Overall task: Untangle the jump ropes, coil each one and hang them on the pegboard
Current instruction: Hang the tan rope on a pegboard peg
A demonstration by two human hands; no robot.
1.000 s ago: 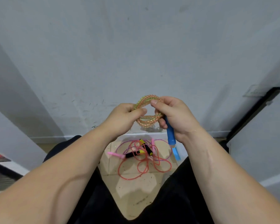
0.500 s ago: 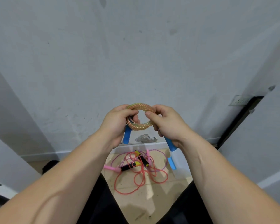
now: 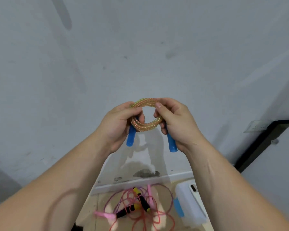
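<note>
A braided orange-and-green jump rope (image 3: 147, 126) is wound into a small tight ring, held up in front of the wall. My left hand (image 3: 118, 125) pinches its left side and my right hand (image 3: 175, 124) pinches its right side. Its two blue handles hang down, one (image 3: 131, 136) under my left hand, the other (image 3: 171, 144) under my right. On the floor below lies a tangle of thin red and purple ropes (image 3: 137, 212) with black-and-yellow handles (image 3: 141, 200) and pink handles (image 3: 105, 215). No pegboard is in view.
A grey-white wall (image 3: 140, 55) fills most of the view, with a baseboard (image 3: 140, 182) at the bottom. A white plastic container with a blue part (image 3: 190, 205) lies right of the tangle. A dark door frame (image 3: 260, 142) stands at the right.
Both hands have lifted the coiled rope higher in front of the wall. The coil has tightened into a neat ring, and both blue handles now hang free below the hands.
</note>
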